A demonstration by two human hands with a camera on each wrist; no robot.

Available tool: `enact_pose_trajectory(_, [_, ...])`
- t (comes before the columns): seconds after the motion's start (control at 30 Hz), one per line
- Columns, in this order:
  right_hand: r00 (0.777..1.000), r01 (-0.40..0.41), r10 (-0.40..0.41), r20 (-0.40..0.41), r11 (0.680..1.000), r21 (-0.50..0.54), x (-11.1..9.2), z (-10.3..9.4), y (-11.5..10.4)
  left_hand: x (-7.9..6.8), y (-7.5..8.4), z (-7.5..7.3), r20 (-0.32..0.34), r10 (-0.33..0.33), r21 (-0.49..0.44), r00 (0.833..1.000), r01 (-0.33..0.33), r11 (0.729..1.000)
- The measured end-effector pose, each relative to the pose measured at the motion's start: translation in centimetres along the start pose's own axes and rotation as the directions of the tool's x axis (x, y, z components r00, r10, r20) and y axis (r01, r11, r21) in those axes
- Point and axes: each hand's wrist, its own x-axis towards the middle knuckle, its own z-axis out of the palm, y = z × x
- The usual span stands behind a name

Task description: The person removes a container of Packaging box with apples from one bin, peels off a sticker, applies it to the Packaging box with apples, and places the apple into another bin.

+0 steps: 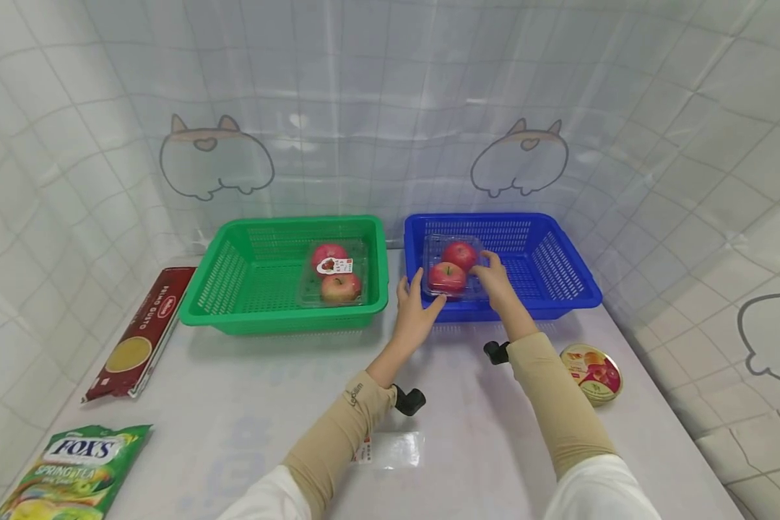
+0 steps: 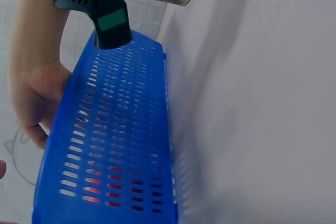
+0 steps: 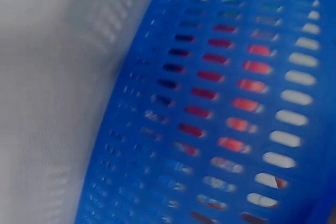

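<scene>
A clear plastic box of red apples [image 1: 448,276] lies in the left part of the blue basket [image 1: 562,271]. My left hand [image 1: 413,312] is at the basket's front left corner, fingers spread beside the box and thumb near its front edge. Reaching over the front rim, my right hand [image 1: 492,280] has its fingertips at the right side of the box. In the left wrist view, the right hand [image 2: 44,93] hangs over the rim with loosely bent fingers, partly hidden by the basket wall. Red shows through the basket slots [image 3: 205,93] in the right wrist view.
Left of the blue basket stands a green basket [image 1: 253,318] with another box of apples [image 1: 339,285]. A dark red packet [image 1: 144,328] and a green Fox's bag [image 1: 78,469] lie at the left. A round tin [image 1: 591,372] sits at the right, a clear labelled package [image 1: 393,449] in front.
</scene>
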Motion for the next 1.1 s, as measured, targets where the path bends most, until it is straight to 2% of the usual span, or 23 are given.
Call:
enact_pose_trajectory(0.13, [0.998,-0.059,0.060,0.021,0.997,-0.048,1.0,0.1,0.3,0.1,-0.4,0.2,0.001,-0.048,-0.036,0.999,0.048,0.998])
enact_pose_trajectory(0.23, [0.993,-0.108,0.109,0.043,0.994,-0.020,1.6,0.1,0.5,0.2,-0.8,0.4,0.002,-0.069,-0.047,0.998,0.069,0.997])
enact_pose_trajectory(0.37, [0.980,-0.188,0.186,0.073,0.982,0.021,1.9,0.2,0.5,0.3,-1.2,0.5,0.006,-0.071,-0.057,0.997,0.071,0.996])
enact_pose_trajectory(0.53, [0.965,-0.247,0.246,0.094,0.969,0.005,3.1,0.2,1.3,0.4,-1.5,0.6,0.018,-0.059,-0.070,0.998,0.060,0.996])
enact_pose_trajectory(0.63, [0.968,-0.233,0.232,0.097,0.972,-0.002,7.2,0.0,4.8,0.4,-1.5,0.6,0.025,-0.054,-0.074,0.998,0.056,0.996])
enact_pose_trajectory(0.73, [0.968,-0.227,0.223,0.118,0.974,0.024,13.5,-0.6,9.8,0.5,-1.4,0.6,0.025,-0.044,-0.077,0.999,0.046,0.996])
enact_pose_trajectory(0.77, [0.968,-0.230,0.223,0.119,0.972,0.048,15.5,-0.7,11.5,0.5,-1.4,0.6,0.026,-0.045,-0.078,0.999,0.046,0.996])
enact_pose_trajectory(0.83, [0.965,-0.244,0.229,0.130,0.962,0.120,18.4,-0.8,13.8,0.6,-1.5,0.6,0.025,-0.045,-0.079,0.999,0.047,0.996])
enact_pose_trajectory(1.0, [0.962,-0.261,0.226,0.151,0.922,0.287,23.5,-1.1,18.4,0.7,-1.6,0.6,0.022,-0.047,-0.075,0.999,0.048,0.996])
enact_pose_trajectory(1.07, [0.963,-0.263,0.228,0.143,0.911,0.319,26.6,-1.2,21.1,0.7,-1.6,0.7,0.023,-0.049,-0.074,0.999,0.051,0.996])
enact_pose_trajectory(1.1, [0.966,-0.256,0.227,0.124,0.909,0.330,24.7,-1.1,19.6,0.8,-1.6,0.7,0.023,-0.051,-0.074,0.998,0.052,0.996])
